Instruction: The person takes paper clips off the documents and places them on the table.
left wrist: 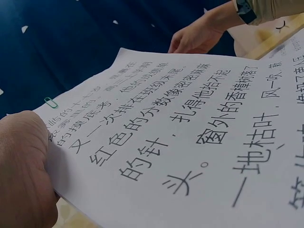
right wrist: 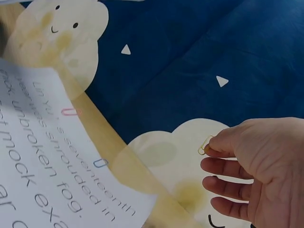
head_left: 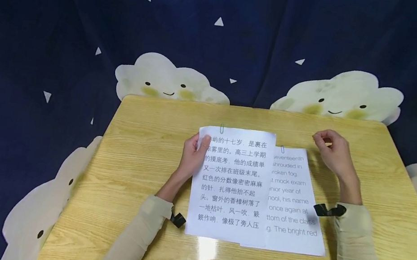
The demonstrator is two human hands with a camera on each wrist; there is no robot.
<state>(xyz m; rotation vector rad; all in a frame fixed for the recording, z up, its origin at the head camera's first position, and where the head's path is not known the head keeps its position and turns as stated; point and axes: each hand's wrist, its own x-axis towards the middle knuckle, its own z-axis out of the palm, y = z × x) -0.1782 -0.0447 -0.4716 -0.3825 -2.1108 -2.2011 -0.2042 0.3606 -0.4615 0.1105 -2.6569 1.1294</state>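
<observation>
My left hand (head_left: pixel 193 157) grips the left edge of a paper sheet (head_left: pixel 229 188) printed with Chinese characters, thumb on its face. A green paper clip (left wrist: pixel 51 102) sits on that sheet's top edge. Partly covered by it, on the right, lies a sheet (head_left: pixel 291 202) of English print. Along the English sheet's top are a blue paper clip (right wrist: pixel 101 163) and a red paper clip (right wrist: pixel 71 112); in the head view the Chinese sheet hides the red one. Past the English sheet's upper right corner, my right hand (head_left: pixel 335 154) pinches a yellow paper clip (right wrist: pixel 204 148) between thumb and index finger.
Both sheets are over a light wooden table (head_left: pixel 140 146), whose far edge meets a dark blue curtain (head_left: pixel 191 32) with white triangles and smiling clouds. A black band (head_left: pixel 328 210) circles the right wrist; another (head_left: pixel 178 220) is at the left.
</observation>
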